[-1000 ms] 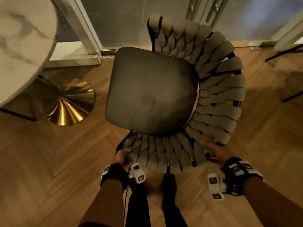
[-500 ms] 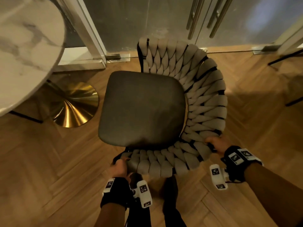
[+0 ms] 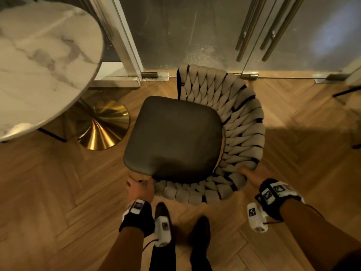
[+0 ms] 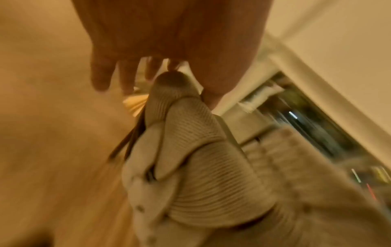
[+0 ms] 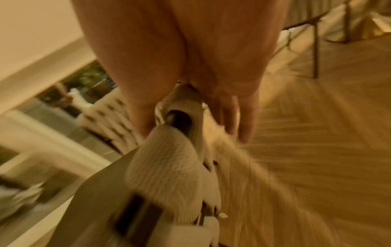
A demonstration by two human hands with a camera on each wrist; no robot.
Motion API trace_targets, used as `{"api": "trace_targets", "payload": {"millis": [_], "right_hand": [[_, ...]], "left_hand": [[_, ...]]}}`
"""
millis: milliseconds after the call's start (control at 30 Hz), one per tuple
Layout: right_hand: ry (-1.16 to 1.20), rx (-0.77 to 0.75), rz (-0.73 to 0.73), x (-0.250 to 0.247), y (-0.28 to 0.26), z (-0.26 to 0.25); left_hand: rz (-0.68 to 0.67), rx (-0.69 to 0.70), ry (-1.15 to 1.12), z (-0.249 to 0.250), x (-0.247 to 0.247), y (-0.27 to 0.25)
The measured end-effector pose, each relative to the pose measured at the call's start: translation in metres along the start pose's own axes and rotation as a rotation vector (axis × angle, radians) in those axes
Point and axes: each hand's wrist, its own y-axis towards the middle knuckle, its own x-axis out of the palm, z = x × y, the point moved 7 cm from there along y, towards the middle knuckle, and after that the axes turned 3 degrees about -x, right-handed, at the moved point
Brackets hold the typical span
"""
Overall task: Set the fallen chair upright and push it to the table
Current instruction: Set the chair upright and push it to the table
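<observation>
table [image 3: 45, 61] left of chair [image 3: 173, 137] | gold base [image 3: 101, 126] between

The chair [image 3: 173, 137] stands upright on the wood floor [image 3: 48, 192], its dark seat ringed by a woven backrest [image 3: 240, 122]. The left hand [image 3: 139, 189] grips the near left end of the backrest; the right hand [image 3: 256, 174] holds its right side. The marble tabletop [image 3: 39, 61] stands to the left above a gold base [image 3: 101, 126], apart from the chair.
</observation>
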Motion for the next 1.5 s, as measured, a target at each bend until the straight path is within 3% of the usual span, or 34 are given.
{"api": "trace_targets", "payload": {"millis": [67, 133, 200, 300, 433, 633, 767, 1133, 1300, 1400, 1500], "right_hand": [[-0.157, -0.103, 0.065, 0.0, -0.028, -0.004], [-0.456, -0.225, 0.001, 0.017, -0.059, -0.007], [-0.777, -0.42, -0.149, 0.053, -0.088, -0.004], [-1.074, -0.496, -0.311, 0.093, -0.099, 0.017], [-1.005, -0.427, -0.316, 0.108, -0.073, 0.017], [-1.103, -0.463, -0.371, 0.113, -0.099, 0.004], [-1.02, -0.446, -0.401, 0.127, -0.1, 0.0], [-1.027, -0.534, -0.329, 0.183, -0.032, -0.115], [-0.987, -0.544, -0.27, 0.198, 0.005, -0.162], [-0.989, -0.51, -0.231, 0.201, 0.026, -0.179], [-1.01, -0.489, -0.19, 0.203, 0.042, -0.193]], "left_hand": [[0.086, 0.334, 0.241, 0.024, -0.012, -0.031], [-0.06, 0.585, 0.537, 0.034, 0.01, -0.059], [-0.278, 0.728, 0.872, 0.027, 0.043, -0.081], [-0.316, 0.86, 1.153, 0.022, 0.066, -0.082], [-0.214, 0.845, 1.184, 0.032, 0.061, -0.06], [-0.251, 0.815, 1.126, 0.0, 0.048, -0.06], [-0.228, 0.797, 1.134, -0.01, 0.032, -0.05], [-0.188, 0.797, 1.072, 0.084, -0.004, 0.041], [-0.056, 0.692, 0.972, 0.118, -0.022, 0.084], [-0.099, 0.618, 0.845, 0.136, -0.023, 0.106], [-0.114, 0.649, 0.804, 0.158, -0.021, 0.121]]}}
